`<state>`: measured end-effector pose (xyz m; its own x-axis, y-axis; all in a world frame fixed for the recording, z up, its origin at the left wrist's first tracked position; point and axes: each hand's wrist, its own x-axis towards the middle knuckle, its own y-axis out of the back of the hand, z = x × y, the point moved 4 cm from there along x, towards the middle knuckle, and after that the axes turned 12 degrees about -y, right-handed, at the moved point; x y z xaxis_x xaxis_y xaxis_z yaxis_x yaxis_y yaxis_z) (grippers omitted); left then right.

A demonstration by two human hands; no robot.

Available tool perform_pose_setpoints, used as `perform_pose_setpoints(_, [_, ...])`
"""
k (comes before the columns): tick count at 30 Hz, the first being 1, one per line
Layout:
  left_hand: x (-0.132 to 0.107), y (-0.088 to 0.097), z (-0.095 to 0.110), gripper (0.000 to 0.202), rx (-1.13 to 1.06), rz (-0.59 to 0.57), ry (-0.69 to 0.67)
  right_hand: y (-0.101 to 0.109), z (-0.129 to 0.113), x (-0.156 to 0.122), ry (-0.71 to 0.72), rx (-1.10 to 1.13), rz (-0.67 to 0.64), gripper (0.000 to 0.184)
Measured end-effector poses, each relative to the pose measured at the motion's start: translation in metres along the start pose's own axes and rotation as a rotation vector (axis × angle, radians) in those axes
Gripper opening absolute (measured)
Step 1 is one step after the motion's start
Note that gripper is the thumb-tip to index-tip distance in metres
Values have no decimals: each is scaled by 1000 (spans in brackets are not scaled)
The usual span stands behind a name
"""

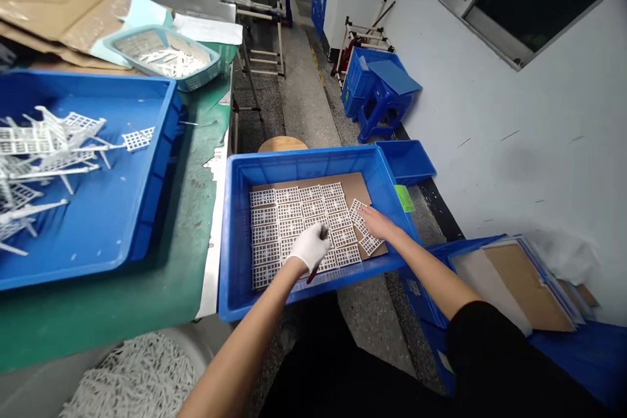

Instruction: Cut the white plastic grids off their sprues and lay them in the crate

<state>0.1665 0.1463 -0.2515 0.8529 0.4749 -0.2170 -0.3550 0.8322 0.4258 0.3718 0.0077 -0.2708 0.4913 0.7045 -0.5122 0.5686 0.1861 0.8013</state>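
L hand (309, 247), in a white glove, is curled round a red-handled tool (312, 274), type unclear, over the lower middle of the laid-out white grid panels (289, 210). R hand (376, 222), bare, reaches in w/ fingers extended onto the loose grid panels (371, 245) at the R side; can't tell if it pinches one or just presses. The laid-out ones sit edge to edge in rows on a cardboard sheet (353, 186) in the blue bin (304, 157); the loose ones lie askew just R of the rows, on bare cardboard. Bin is right beside the green-topped desk (196, 209), w/ a round wooden seat (283, 143) showing past its far edge. On desk: big blue tray (93, 209) w/ a tangled heap of white grid parts on sprues (49, 144) at its L, plus a light-blue basket (198, 81) of small white pcs behind it. Below desk's near edge, a tub (196, 346) full of white plastic scraps (137, 372). Blue plastic stool (385, 104) stands by the wall, well apart.
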Motion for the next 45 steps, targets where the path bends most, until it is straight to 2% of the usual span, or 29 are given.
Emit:
perform_pose_setpoints(2, [27,-27,1,9,230,-183,-64,-13,17,29,-12,-77,-58,69])
perform_pose_setpoints(3, [42,-42,-1,14,327,-264,-91,-20,25,40,-24,-110,-81,74])
perform_pose_setpoints(6, [75,-77,-14,46,546,-445,-147,-39,44,53,-89,-187,-98,83])
perform_pose_setpoints(8, [84,-88,-25,64,645,-510,-167,-49,52,53,-150,-221,-81,83])
perform_pose_setpoints(10, [84,-89,-35,75,715,-548,-176,-55,54,50,-207,-242,-63,82])
perform_pose_setpoints(13, [79,-85,-43,79,775,-571,-187,-56,49,47,-254,-259,-52,81])
perform_pose_setpoints(23, [73,-88,-50,81,777,-544,-202,-27,44,38,-263,-298,-14,74])
perform_pose_setpoints(29, [72,-85,-54,79,770,-533,-209,-15,31,68,-286,-333,36,50])
perform_pose_setpoints(32, [72,-86,-57,76,763,-526,-208,-9,33,86,-314,-334,37,37])
perform_pose_setpoints(35, [74,-87,-58,73,750,-516,-208,-4,39,95,-354,-327,58,34])
perform_pose_setpoints(41, [75,-88,-56,72,755,-506,-220,-10,41,92,-388,-298,90,39])
perform_pose_setpoints(45, [73,-90,-52,72,766,-502,-246,-21,40,79,-344,-261,87,43])
